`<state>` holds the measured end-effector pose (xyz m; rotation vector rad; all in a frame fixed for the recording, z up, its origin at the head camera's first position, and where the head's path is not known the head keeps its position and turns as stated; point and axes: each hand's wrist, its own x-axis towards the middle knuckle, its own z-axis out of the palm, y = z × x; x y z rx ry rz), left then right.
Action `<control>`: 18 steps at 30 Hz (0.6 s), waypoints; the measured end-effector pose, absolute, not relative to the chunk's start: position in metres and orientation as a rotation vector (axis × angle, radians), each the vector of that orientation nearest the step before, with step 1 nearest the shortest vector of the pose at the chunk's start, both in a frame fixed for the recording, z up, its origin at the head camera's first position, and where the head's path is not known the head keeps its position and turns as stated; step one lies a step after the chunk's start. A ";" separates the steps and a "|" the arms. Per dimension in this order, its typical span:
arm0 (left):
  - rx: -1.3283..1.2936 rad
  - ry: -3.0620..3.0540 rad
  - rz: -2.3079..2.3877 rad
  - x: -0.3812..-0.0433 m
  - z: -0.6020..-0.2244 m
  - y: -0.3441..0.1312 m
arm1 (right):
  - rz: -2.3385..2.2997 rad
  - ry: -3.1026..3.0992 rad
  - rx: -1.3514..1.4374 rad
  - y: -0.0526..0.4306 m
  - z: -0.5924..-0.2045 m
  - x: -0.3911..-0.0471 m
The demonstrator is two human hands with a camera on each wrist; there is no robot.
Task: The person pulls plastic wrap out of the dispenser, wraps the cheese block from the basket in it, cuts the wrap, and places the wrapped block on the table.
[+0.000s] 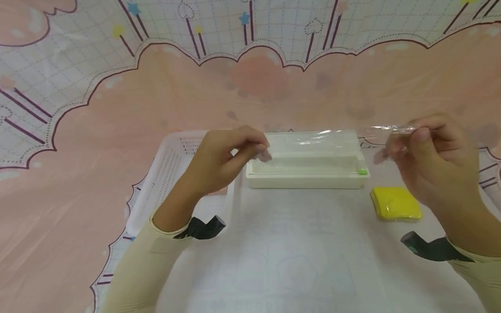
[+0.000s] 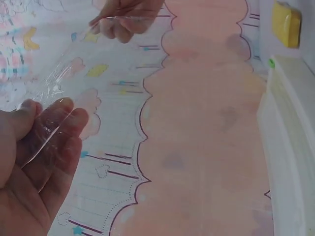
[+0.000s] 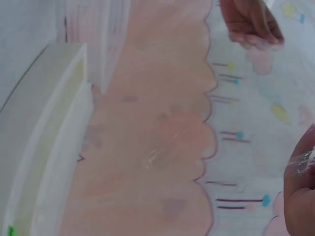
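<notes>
Both hands up, clear film (image 1: 321,135) stretched between them. Left hand (image 1: 231,154) has one end pinched, thumb against fingers; right hand (image 1: 442,152) pinches the other end, thumb on top of the bent index finger. Film is off the table, in the air; from the head view it passes across the back of the box (image 1: 309,181). Left wrist view shows it running from the left fingers over to the right hand, glare streaks and creases near the grip. Film's lower edge is too transparent to trace

Box is pale, long and low, sits long side to the person, green tab (image 1: 362,171) at its right front corner. Yellow pack (image 1: 396,203) lies on the white table surface (image 1: 289,243) just right of the box and nearer the person, below the right hand in the head view. White basket (image 1: 156,191) with perforated walls is left of the box, partly hidden by the left forearm. Pink patterned cloth (image 1: 188,100) beyond. Pale sleeves (image 1: 137,269), black strap (image 1: 203,228) on each wrist
</notes>
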<state>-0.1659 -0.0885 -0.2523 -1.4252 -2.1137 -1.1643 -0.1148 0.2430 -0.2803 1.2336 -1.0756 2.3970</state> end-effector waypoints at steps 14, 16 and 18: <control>-1.848 -2.214 -1.133 -0.121 -0.283 -0.114 | 2.190 -1.559 1.388 0.256 -0.302 -0.072; -1.906 -2.258 -1.152 -0.114 -0.293 -0.117 | 2.199 -1.662 1.420 0.260 -0.315 -0.065; -1.957 -2.315 -1.157 -0.108 -0.305 -0.119 | 2.209 -1.782 1.448 0.264 -0.330 -0.058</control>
